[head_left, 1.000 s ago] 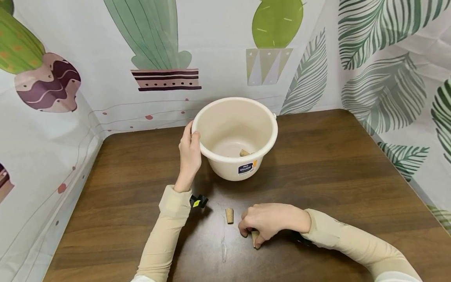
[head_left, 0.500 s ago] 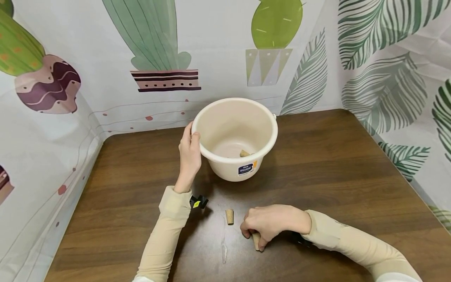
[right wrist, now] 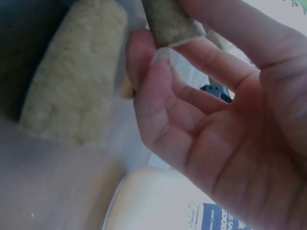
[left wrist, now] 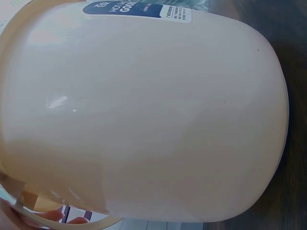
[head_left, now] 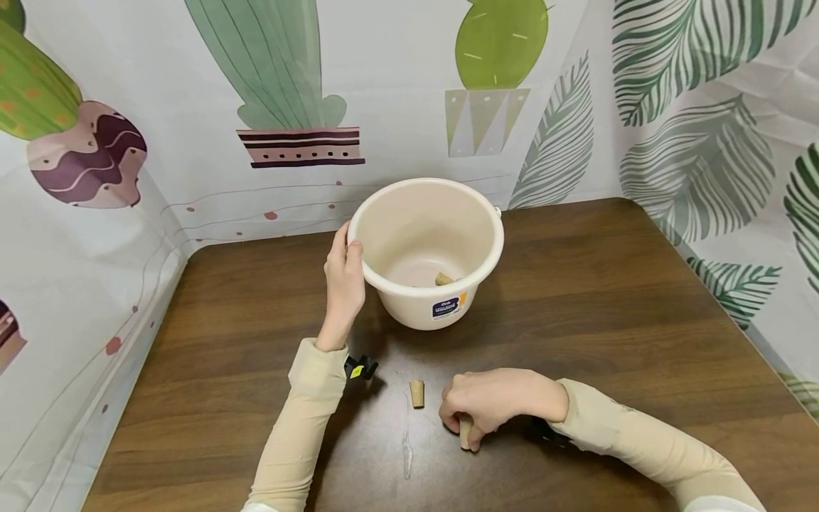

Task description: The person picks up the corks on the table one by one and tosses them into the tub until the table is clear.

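A cream plastic bucket [head_left: 427, 306] stands upright on the table, with at least one cork [head_left: 443, 279] on its bottom. My left hand [head_left: 345, 284] grips the left side of its rim; in the left wrist view the fingertips [left wrist: 48, 215] show by a curved loop at the rim. In front of the bucket, my right hand [head_left: 495, 402] is low over the table, pinching a tapered cork stopper [head_left: 466, 434] between thumb and fingers. Another cork [head_left: 417, 393] lies just left of it. Close to the right wrist camera is a large blurred cork [right wrist: 74, 74], hidden in the head view.
The brown wooden table [head_left: 608, 299] reaches back to a patterned cloth [head_left: 409, 85] printed with cacti and leaves. A clear, shiny strip [head_left: 407, 455] lies on the tabletop. Black cameras, one of them [head_left: 361, 367] by the left sleeve, sit under both wrists.
My right hand has shifted slightly to the right, and the cork in its fingers has turned a little. My left hand and the bucket are where they were.
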A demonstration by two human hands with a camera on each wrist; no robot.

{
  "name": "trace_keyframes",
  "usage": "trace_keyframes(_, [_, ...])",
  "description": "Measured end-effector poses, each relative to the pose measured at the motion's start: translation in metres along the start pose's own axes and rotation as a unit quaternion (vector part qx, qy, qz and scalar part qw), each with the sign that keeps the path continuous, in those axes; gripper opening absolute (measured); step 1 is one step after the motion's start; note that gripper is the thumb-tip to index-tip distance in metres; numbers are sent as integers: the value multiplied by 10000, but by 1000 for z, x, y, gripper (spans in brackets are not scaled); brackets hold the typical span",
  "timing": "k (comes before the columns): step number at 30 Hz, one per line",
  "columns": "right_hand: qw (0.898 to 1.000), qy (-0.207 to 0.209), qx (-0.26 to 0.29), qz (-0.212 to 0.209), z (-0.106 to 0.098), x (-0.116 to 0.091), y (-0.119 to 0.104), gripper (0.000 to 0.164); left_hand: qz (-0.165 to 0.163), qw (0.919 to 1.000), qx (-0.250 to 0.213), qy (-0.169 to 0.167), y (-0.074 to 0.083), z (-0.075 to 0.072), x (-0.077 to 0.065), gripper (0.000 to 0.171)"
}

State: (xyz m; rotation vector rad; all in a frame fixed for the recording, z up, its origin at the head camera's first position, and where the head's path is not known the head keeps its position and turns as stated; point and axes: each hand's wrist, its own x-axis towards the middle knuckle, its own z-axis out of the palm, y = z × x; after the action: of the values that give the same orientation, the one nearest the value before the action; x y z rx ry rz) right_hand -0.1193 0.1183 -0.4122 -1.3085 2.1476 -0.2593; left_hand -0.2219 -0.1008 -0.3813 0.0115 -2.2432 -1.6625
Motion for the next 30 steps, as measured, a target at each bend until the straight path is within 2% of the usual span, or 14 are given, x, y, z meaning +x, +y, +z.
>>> trace_keyframes(5, [9975, 3, 699, 74, -1, -2, 3, 17, -22, 10000, -2, 0, -1, 0, -1, 47])
trace_keyframes(9, [9986, 188, 233, -443, 1, -1, 8, 9, -33, 10000, 18, 7, -2, 0, -1, 47])
trace_keyframes(13, [9930, 538, -339, -996, 2, 1, 13, 7, -20, 10000, 13, -13, -1, 0, 0, 47])
trace_keyframes(20, [9772, 1286, -247, -1673, 1, 3, 17, 5, -5, 10000, 0, -20, -1, 0, 1, 47])
trace_keyframes(23, [9699, 1561, -393, -1827, 0, 3, 17, 6, 1, 10000, 2, 19, 0, 1, 1, 47])
trace_keyframes(30, [9646, 1760, -515, -1897, 0, 3, 15, 9, 11, 10000, 46, 50, -1, 1, 0, 46])
